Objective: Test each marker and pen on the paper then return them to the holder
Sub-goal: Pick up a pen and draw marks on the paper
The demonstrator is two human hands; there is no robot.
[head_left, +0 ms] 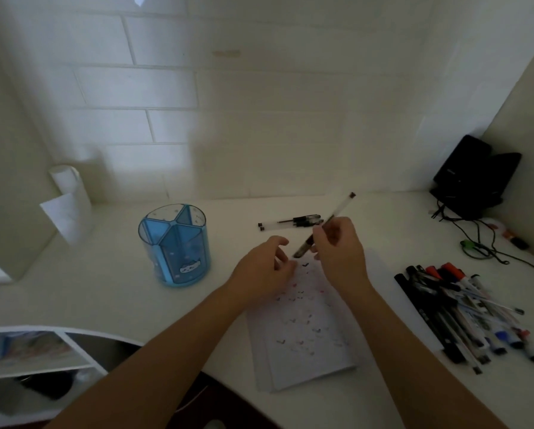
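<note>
One pen (337, 211) pinched in right hand (340, 247), left hand (261, 269) loosely curled above paper (306, 339)

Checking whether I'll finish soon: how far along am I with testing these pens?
Partly done: the paper carries many small coloured marks. In hand: your right hand holds a pen, tip down over the paper's top edge. Still to do: the holder looks empty, and a pile of markers and pens lies on the right.
</note>
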